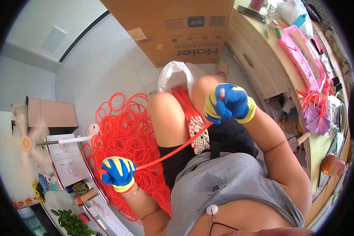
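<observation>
A long red plastic strip, perhaps tubing, runs taut across my lap between my hands. My left hand, in a blue and yellow work glove, is closed round one end, and a short red tip pokes out past the fist. My right hand, gloved the same way, grips the other end above my right thigh, with a bare fingertip showing. Between my thighs lies a bundle of red strips with pale, dotted-looking ends. Its far end reaches into a white plastic bag between my knees.
A large heap of red loops covers the floor at my left. Ahead stands a big cardboard box. A cluttered counter on the right carries a pink basket and red sticks. A standing fan and plant are far left.
</observation>
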Motion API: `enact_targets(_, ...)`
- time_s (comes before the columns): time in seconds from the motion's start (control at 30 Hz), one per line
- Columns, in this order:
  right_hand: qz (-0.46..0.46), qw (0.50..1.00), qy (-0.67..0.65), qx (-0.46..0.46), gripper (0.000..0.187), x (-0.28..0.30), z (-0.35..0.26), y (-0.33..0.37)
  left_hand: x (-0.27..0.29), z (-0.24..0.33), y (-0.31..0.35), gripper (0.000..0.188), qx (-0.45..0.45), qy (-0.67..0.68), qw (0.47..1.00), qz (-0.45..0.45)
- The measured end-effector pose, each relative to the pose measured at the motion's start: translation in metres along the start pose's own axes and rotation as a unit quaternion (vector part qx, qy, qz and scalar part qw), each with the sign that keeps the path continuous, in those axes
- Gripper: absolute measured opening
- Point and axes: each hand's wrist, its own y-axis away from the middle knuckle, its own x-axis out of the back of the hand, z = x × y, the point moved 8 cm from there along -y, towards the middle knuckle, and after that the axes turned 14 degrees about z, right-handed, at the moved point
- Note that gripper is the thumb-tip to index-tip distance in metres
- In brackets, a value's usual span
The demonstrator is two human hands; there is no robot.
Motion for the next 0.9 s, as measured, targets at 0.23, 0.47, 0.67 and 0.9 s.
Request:
enact_targets(0.23, -0.051, 0.91, 0.411, 0.018, 0.019, -0.076, -0.007, 0.02, -0.1, -0.012, -0.005, 0.027, -0.015, -0.531, 0.843, -0.087)
enact_targets(0.47, -0.057, 0.649, 0.751, 0.11, 0.034, -0.098, 0.016, 0.035, -0.113, -0.062, -0.013, 0.02, -0.013, -0.685, 0.728, -0.014)
enact_targets(0.67, -0.074, 0.564, 0.815, 0.113, 0.043, -0.09, 0.036, 0.046, -0.126, -0.072, -0.008, 0.025, -0.083, -0.728, 0.678, -0.057)
enact_targets(0.9, -0.088, 0.556, 0.819, 0.111, 0.045, -0.087, 0.039, 0.047, -0.122, -0.076, -0.008, 0.027, -0.09, -0.732, 0.672, -0.06)
